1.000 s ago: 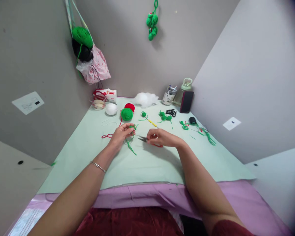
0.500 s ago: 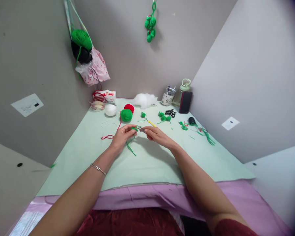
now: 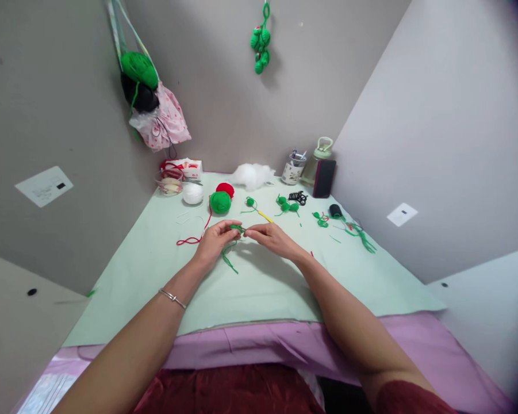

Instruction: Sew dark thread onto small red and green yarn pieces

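In the head view, my left hand (image 3: 215, 240) pinches a small green yarn piece (image 3: 236, 228) between thumb and fingers. Loose green yarn ends (image 3: 229, 261) trail from below it onto the table. My right hand (image 3: 273, 238) is closed close beside it, thumb and forefinger pressed on a thin grey tool that meets the yarn piece; its kind is too small to make out. Just beyond the hands lies a yellow-handled crochet hook (image 3: 265, 217), near a small green yarn ball (image 3: 250, 202).
Behind the hands sit green (image 3: 220, 202), red (image 3: 225, 189) and white (image 3: 193, 194) yarn balls and white stuffing (image 3: 253, 176). Rightward are green crocheted pieces (image 3: 286, 205), black scissors (image 3: 299, 198), a pen holder (image 3: 294, 168), a bottle (image 3: 321, 152), a phone (image 3: 325, 179) and black thread (image 3: 335, 211).
My right hand has moved slightly left, closer to my left hand, and the grey tool shows less. A small red scrap now shows beside my right forearm. The view has shifted a little.
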A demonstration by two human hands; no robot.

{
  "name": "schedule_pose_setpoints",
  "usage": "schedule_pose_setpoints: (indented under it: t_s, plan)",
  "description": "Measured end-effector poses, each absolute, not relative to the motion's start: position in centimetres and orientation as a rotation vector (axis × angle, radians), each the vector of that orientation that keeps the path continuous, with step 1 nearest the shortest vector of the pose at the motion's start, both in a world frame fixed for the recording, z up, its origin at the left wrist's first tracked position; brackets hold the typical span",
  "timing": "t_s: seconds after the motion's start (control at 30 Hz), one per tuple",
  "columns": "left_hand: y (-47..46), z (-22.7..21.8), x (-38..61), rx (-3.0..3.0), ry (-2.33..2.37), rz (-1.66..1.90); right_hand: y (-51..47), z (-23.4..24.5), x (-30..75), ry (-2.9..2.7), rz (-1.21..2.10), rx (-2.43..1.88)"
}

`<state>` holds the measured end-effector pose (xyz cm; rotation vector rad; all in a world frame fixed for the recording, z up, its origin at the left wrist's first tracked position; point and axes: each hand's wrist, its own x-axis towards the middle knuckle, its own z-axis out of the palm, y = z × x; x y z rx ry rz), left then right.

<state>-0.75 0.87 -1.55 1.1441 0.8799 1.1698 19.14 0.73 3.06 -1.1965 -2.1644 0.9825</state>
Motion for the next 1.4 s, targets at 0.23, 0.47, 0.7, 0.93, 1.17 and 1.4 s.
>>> schedule_pose_setpoints:
  t_s: [0.23,0.47,0.7,0.93,1.17,1.4]
  plan:
    - [0.8,-1.3,-0.7,1.166,0.878,1.202,0.5,3.5,19.3,-2.172,0.972,-1.225]
    - [0.8,-1.5,-0.7,1.181,0.865,1.191,0.5,3.4,19.0,-2.147,0.971,-1.235]
    - [0.7,-1.3,-0.5,1.159,0.864,1.183,0.8,2.9,19.0,-2.125,0.946,-1.268]
    - [0.6,-1.2,-0.5,1.151,0.865,1.186,0.7,3.6,19.6,-2.094,0.988,-1.256]
    - [0.6,-0.7,-0.7,1.099,0.937,1.273,1.4,3.6,21.4,-2.342,1.126,-1.129]
    - [0.7,-0.6,-0.8,1.052,0.939,1.329,1.4,0.1,18.6,-2.525,0.26,-1.151]
